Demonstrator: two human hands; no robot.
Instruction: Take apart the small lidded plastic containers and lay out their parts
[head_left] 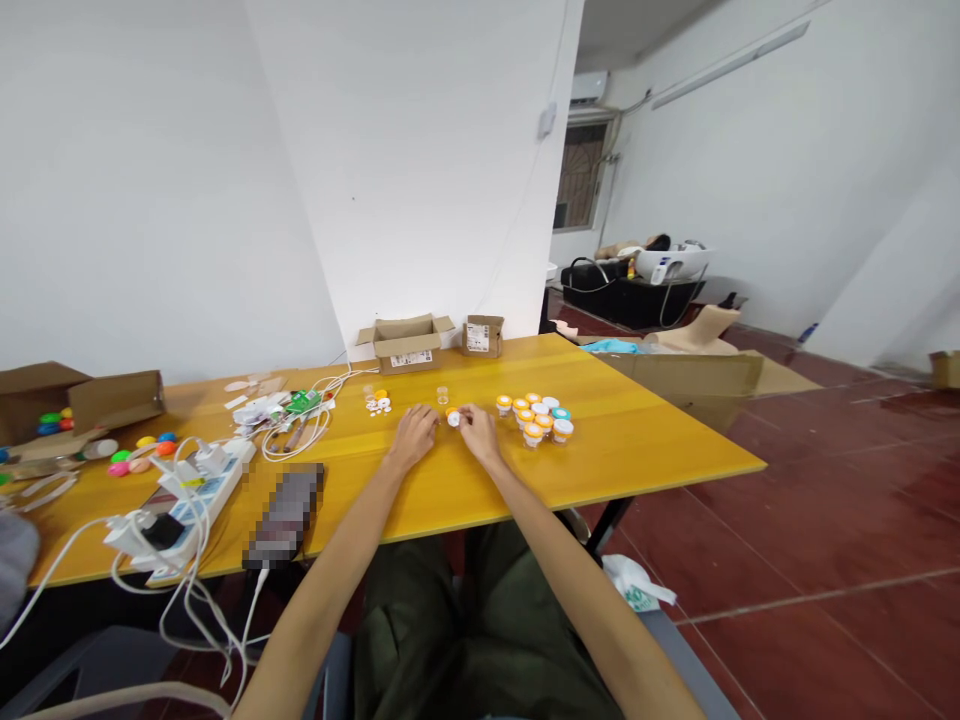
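Both my hands rest on the yellow table [660,450] near its middle. My right hand [478,432] has its fingers curled around a small white cap [454,420] with an orange piece beside it. My left hand [413,434] lies just left of it, fingers bent and close together; whether they hold anything is hidden. A cluster of small jars [536,415] with orange, white and teal lids stands just right of my right hand. Several loose white and orange lids [379,403] lie beyond my left hand, and a small clear jar [442,394] stands behind.
An open cardboard box [406,342] and a smaller box [484,335] sit at the table's far edge. A white power strip [196,487] with cables, a blurred dark device [289,513] and coloured balls [142,452] fill the left side. More cardboard [705,375] lies on the red floor at right.
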